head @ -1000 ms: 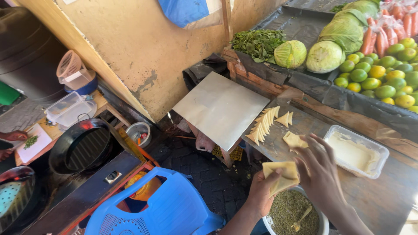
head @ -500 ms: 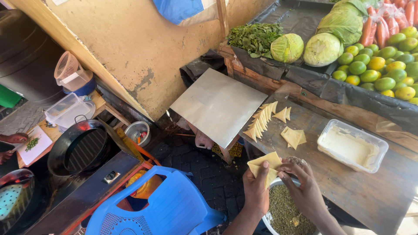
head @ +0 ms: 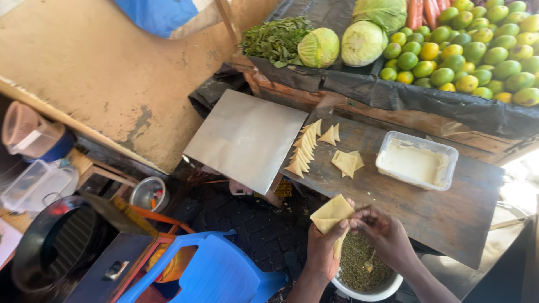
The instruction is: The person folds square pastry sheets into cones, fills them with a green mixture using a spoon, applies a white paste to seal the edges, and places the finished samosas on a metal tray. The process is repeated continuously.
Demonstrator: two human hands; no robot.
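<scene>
Cup the pastry, gripped in the left hand above the bowl of filling, keeping its mouth open while the right hand, fingers pinching its edge, presses the fold snug.

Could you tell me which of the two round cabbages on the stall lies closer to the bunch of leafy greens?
The left cabbage, which touches the leafy greens. The other cabbage sits further right, beside the green and yellow citrus fruits.
</scene>
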